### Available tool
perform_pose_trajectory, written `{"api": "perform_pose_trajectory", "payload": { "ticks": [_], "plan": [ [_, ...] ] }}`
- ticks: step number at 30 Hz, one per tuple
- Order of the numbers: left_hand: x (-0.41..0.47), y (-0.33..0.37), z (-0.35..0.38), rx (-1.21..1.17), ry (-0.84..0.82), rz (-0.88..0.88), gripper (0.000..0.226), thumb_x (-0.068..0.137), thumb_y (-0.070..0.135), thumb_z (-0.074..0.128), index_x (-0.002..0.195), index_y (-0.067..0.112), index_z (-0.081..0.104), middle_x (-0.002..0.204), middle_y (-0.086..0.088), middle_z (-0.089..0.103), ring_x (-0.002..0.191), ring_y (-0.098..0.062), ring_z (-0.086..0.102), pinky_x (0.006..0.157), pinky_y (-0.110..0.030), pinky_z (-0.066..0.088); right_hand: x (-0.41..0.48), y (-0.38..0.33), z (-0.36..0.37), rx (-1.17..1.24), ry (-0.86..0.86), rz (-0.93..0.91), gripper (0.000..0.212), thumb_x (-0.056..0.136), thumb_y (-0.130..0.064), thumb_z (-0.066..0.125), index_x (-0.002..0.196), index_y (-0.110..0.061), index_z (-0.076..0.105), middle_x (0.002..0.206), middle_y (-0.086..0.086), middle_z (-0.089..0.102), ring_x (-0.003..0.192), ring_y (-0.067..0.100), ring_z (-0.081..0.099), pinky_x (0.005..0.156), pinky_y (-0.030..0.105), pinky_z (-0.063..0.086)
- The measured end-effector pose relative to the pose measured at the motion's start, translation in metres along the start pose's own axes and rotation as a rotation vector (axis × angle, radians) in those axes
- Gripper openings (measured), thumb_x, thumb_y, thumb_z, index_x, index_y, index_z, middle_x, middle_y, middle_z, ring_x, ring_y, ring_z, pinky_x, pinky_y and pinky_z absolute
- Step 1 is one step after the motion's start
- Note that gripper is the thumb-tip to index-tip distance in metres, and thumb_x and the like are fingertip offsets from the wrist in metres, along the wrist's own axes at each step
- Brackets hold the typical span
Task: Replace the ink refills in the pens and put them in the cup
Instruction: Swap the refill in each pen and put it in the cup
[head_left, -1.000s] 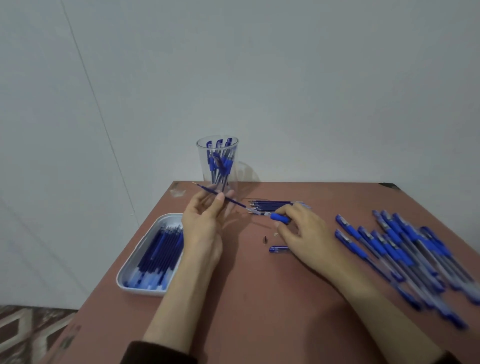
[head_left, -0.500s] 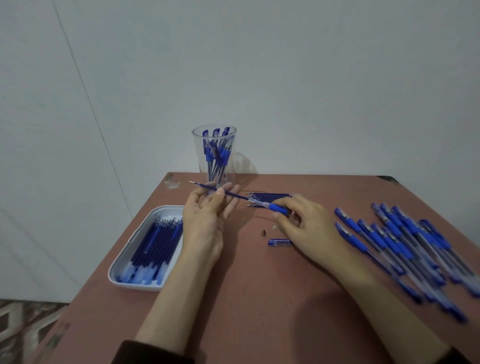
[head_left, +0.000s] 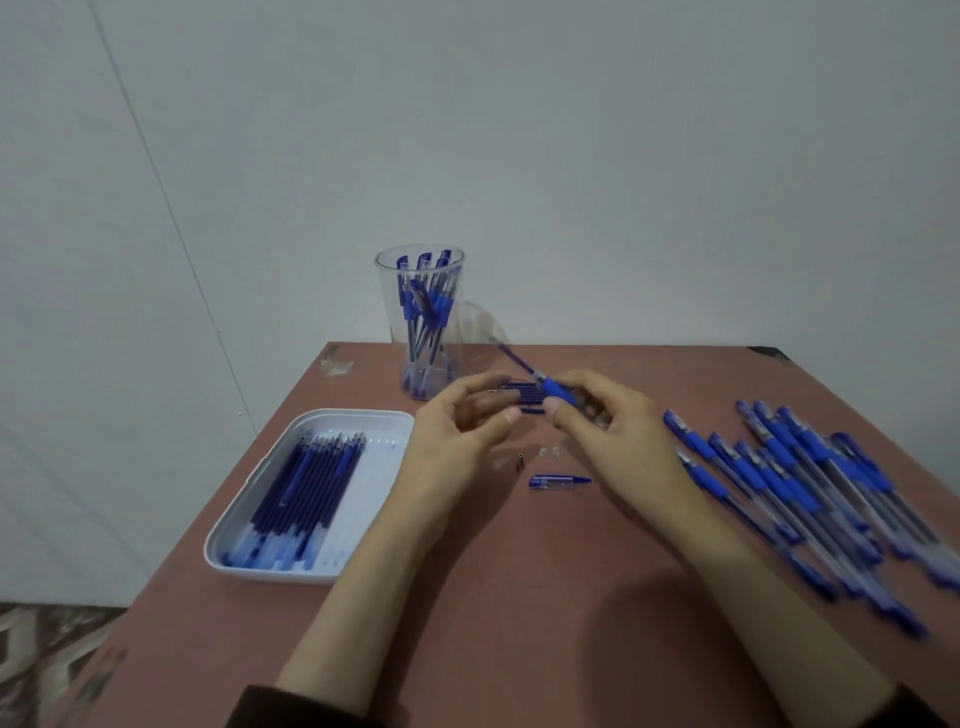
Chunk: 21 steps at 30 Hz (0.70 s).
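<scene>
The pen (head_left: 557, 388) in work is up off the tabletop (head_left: 519, 597), pinched at its blue grip sleeve by the thumb and fingers (head_left: 555, 406) of the right hand (head_left: 618, 436). Its thin shaft slants away from the fingers towards the cup (head_left: 453, 338), which seems meant to leave the pen's open end facing the other hand for a refill. Motion blur hides whether a refill already sits inside it. The left hand (head_left: 457, 436) hovers just beside the pen, fingers loosely curled, with nothing I can see in them, so it looks free to reach for a new refill. Just beyond the fingers of both hands lies a small bundle of loose refills (head_left: 522, 395), probably the spent ones, kept apart from the fresh stock. On the near side of the fingers the pen's cap (head_left: 558, 481) lies on the tabletop with a small dark piece (head_left: 519, 462) and some clear bits (head_left: 549, 451), set close by, I judge, for putting the pen back together. They are small enough to be brushed off by a wrist. Out past the left hand is a white tray (head_left: 358, 415) with a row of refills (head_left: 311, 483) lying side by side. Beyond the fingers, at the far edge, the clear cup stands upright with several finished pens (head_left: 423, 306) in it. Out past the right hand sprawls a heap of pens (head_left: 810, 478), presumably awaiting their turn. Nothing blocks the left hand's way to the tray. The bundle of loose refills lies between the fingers and the cup, so the pen would need lifting over it.
</scene>
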<state>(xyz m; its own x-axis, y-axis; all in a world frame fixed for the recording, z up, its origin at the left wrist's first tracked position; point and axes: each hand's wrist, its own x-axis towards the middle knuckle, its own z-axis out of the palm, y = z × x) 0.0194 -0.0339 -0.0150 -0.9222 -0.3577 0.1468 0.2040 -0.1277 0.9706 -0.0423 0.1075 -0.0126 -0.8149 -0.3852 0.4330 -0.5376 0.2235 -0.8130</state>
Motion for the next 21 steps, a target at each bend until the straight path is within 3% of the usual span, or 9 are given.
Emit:
{"api": "perform_pose_trajectory", "payload": {
  "ticks": [2, 5, 10, 13, 15, 18, 21],
  "plan": [
    [0.0, -0.005, -0.003, 0.398, -0.001, 0.06, 0.027, 0.084, 0.004, 0.068, 0.097, 0.028, 0.067, 0.098, 0.005, 0.071, 0.087, -0.01, 0.067, 0.086, -0.036, 0.055, 0.004, -0.002, -0.005, 0.236, 0.035, 0.111, 0.014, 0.092, -0.016, 0.06, 0.093, -0.026, 0.07, 0.07, -0.004, 0.064, 0.063, 0.009, 0.054, 0.061, 0.027, 0.044],
    [-0.005, -0.007, -0.003, 0.856, -0.053, 0.111, 0.024, 0.084, 0.018, 0.069, 0.105, 0.029, 0.07, 0.091, 0.013, 0.067, 0.082, -0.004, 0.06, 0.081, -0.017, 0.046, 0.008, -0.009, -0.016, 0.619, 0.066, 0.238, 0.019, 0.096, -0.011, 0.049, 0.098, -0.013, 0.068, 0.069, 0.005, 0.06, 0.059, 0.013, 0.049, 0.056, 0.025, 0.04],
    [-0.005, -0.007, -0.004, 1.044, -0.138, 0.156, 0.02, 0.086, 0.022, 0.067, 0.106, 0.024, 0.072, 0.095, 0.008, 0.07, 0.082, -0.003, 0.058, 0.076, -0.012, 0.041, 0.009, -0.008, -0.023, 0.785, 0.061, 0.289, 0.021, 0.097, -0.013, 0.045, 0.098, -0.011, 0.066, 0.069, 0.006, 0.06, 0.056, 0.012, 0.05, 0.058, 0.024, 0.041],
    [-0.002, -0.01, -0.004, 0.923, -0.042, 0.184, 0.01, 0.083, 0.02, 0.071, 0.091, 0.024, 0.075, 0.081, 0.01, 0.07, 0.072, -0.002, 0.059, 0.066, -0.005, 0.039, 0.007, -0.006, -0.021, 0.617, 0.081, 0.259, 0.019, 0.096, -0.01, 0.048, 0.099, -0.011, 0.067, 0.068, 0.005, 0.059, 0.056, 0.012, 0.048, 0.058, 0.026, 0.04],
    [0.0, -0.008, -0.004, 0.628, 0.061, 0.122, 0.008, 0.082, 0.015, 0.072, 0.084, 0.022, 0.074, 0.077, 0.004, 0.071, 0.067, -0.006, 0.061, 0.062, -0.007, 0.045, 0.005, -0.004, -0.019, 0.298, 0.1, 0.139, 0.015, 0.093, -0.011, 0.055, 0.095, -0.016, 0.07, 0.068, -0.004, 0.061, 0.059, 0.009, 0.05, 0.061, 0.025, 0.041],
    [0.0, 0.002, -0.005, 0.137, 0.079, -0.023, 0.011, 0.083, 0.008, 0.069, 0.09, 0.015, 0.073, 0.082, -0.002, 0.07, 0.071, -0.006, 0.063, 0.062, -0.014, 0.051, 0.001, -0.001, -0.016, -0.087, 0.09, -0.067, 0.016, 0.088, -0.012, 0.064, 0.089, -0.027, 0.069, 0.073, -0.017, 0.065, 0.068, -0.001, 0.057, 0.065, 0.012, 0.04],
    [-0.001, 0.007, -0.005, -0.054, 0.067, -0.069, 0.012, 0.084, 0.008, 0.067, 0.094, 0.012, 0.071, 0.082, -0.002, 0.068, 0.074, -0.007, 0.063, 0.067, -0.015, 0.052, -0.003, -0.001, -0.012, -0.274, 0.057, -0.13, 0.015, 0.086, -0.017, 0.064, 0.094, -0.027, 0.071, 0.086, -0.015, 0.068, 0.079, 0.003, 0.06, 0.072, 0.022, 0.047]
  ]
}}
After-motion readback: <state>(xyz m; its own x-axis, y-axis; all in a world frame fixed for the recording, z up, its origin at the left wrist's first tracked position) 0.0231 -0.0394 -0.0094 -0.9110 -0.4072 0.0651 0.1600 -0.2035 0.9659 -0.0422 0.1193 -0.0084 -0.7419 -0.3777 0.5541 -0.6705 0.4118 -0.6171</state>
